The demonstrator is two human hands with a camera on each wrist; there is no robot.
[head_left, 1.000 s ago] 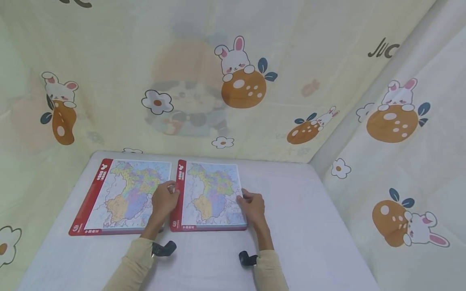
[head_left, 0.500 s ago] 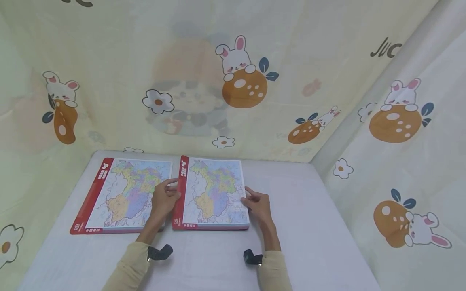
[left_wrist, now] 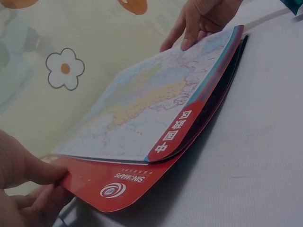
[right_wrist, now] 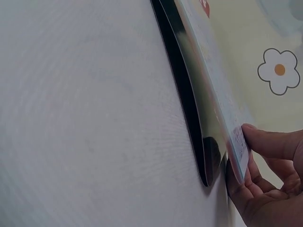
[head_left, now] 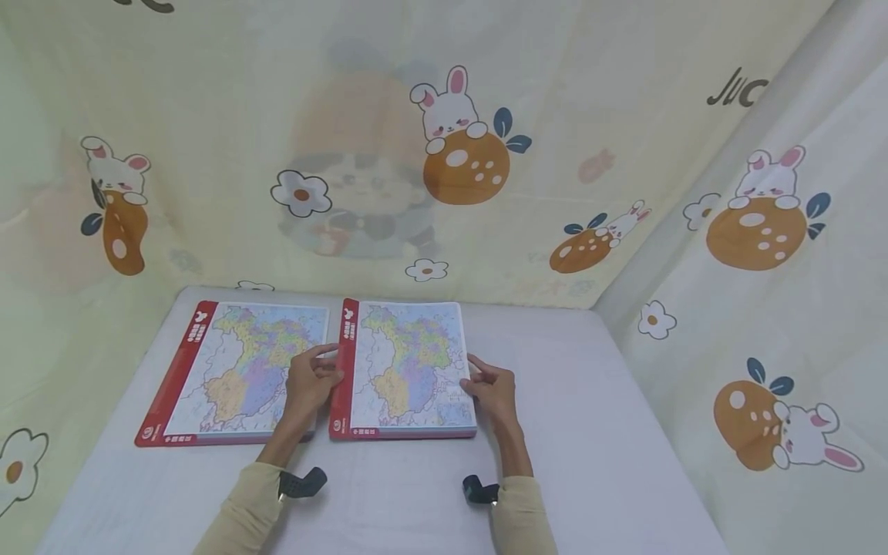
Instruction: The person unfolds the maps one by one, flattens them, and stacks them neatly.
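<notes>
A map with a red band down its left edge (head_left: 409, 362) lies between my hands. My left hand (head_left: 310, 385) pinches that red edge, thumb on top and fingers beneath, as the left wrist view shows. At the opposite edge my right hand (head_left: 494, 389) holds it between thumb and fingers. Seen from the side, the map's layers (right_wrist: 222, 104) stand apart, with a dark lower layer (right_wrist: 182, 90) beneath the printed one. A second, like map (head_left: 243, 370) lies to the left, partly covered by my left hand and forearm.
The maps are on a table with a white cloth (head_left: 555, 401). A curtain (head_left: 513, 231) printed with rabbits and flowers hangs behind and at both sides. Black cameras sit on the left wrist (head_left: 303, 483) and right wrist (head_left: 480, 489). Something green (left_wrist: 295, 5) shows at a corner.
Both hands and the map they hold shifted slightly to the right, with its far edge rising a little in view. Over the last half second they have stayed almost still.
</notes>
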